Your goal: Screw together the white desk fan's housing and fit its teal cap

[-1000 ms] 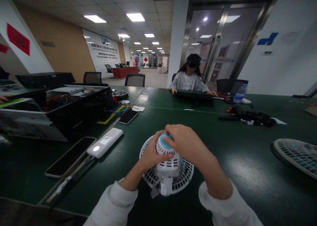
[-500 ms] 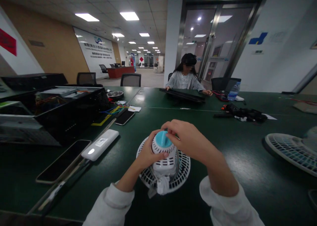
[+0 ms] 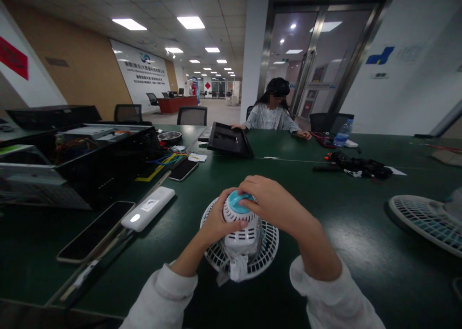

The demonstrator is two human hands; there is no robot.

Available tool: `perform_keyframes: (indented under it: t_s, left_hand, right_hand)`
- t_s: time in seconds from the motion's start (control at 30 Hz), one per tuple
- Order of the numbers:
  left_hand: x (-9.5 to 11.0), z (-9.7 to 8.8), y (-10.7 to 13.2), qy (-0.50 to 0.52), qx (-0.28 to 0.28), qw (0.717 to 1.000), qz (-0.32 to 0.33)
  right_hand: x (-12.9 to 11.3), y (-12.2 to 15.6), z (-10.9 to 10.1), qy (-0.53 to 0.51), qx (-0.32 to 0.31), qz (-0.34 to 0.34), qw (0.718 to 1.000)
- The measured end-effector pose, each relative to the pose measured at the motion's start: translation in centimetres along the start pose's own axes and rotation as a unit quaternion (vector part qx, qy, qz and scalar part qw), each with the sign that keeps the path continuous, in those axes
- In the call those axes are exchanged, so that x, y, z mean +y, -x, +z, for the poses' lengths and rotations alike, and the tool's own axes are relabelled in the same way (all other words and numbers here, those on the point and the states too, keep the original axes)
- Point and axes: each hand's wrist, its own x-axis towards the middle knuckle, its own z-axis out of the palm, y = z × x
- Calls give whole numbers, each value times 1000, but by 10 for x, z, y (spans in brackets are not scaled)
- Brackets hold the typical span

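Our left hand (image 3: 220, 218) and right hand (image 3: 276, 201), fingers curled, grip one white slotted plastic fan motor housing (image 3: 241, 235) with teal cap (image 3: 238, 200), upright on a round white fan grille (image 3: 269, 245), on a dark green table (image 3: 346, 252).

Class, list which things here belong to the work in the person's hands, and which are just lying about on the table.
In use: left hand, right hand, white vented fan body with teal cap, round white fan grille.

Lying about: black smartphone, white oblong device, second fan grille, water bottle, steel bowl.
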Motion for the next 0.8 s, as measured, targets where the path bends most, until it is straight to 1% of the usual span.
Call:
perform_keyframes:
  t_s: [0.1, 0.23, 0.3, 0.37, 0.43, 0.47, 0.57, 0.63, 0.67, 0.73, 0.8]
  left_hand:
    - [0, 0, 1, 9, 3, 1000, -4]
    - [-3, 1, 1, 5, 17, 1000, 5]
    - [-5, 1, 1, 5, 16, 1000, 8]
    - [-6, 1, 1, 8, 14, 1000, 6]
    - [-5, 0, 1, 9, 11, 1000, 5]
    - [-4, 0, 1, 9, 9, 1000, 8]
    - [-3, 0, 1, 6, 6, 1000, 17]
    - [-2, 0, 0, 4, 4, 1000, 16]
    - [-2, 0, 0, 2, 5, 1000, 14]
    - [-2, 0, 0, 0, 5, 1000, 11]
    - [-2, 0, 0, 1, 6, 1000, 10]
  right_hand:
    - [-10, -1, 2, 34, 11, 54, 998]
    - [-24, -5, 11, 58, 29, 123, 990]
    - [-27, -7, 13, 56, 33, 139, 988]
    - [-25, -7, 11, 45, 35, 141, 988]
    - [-19, -4, 6, 29, 37, 129, 991]
    - [-15, -3, 3, 16, 43, 112, 993]
    - [-2, 3, -3, -41, 57, 21, 997]
    - [6, 6, -3, -78, 43, -38, 995]
    - [8, 7, -2, -89, 30, -55, 994]
    - [11, 7, -1, -96, 15, -67, 993]
    - [11, 6, 0, -74, 14, -57, 996]
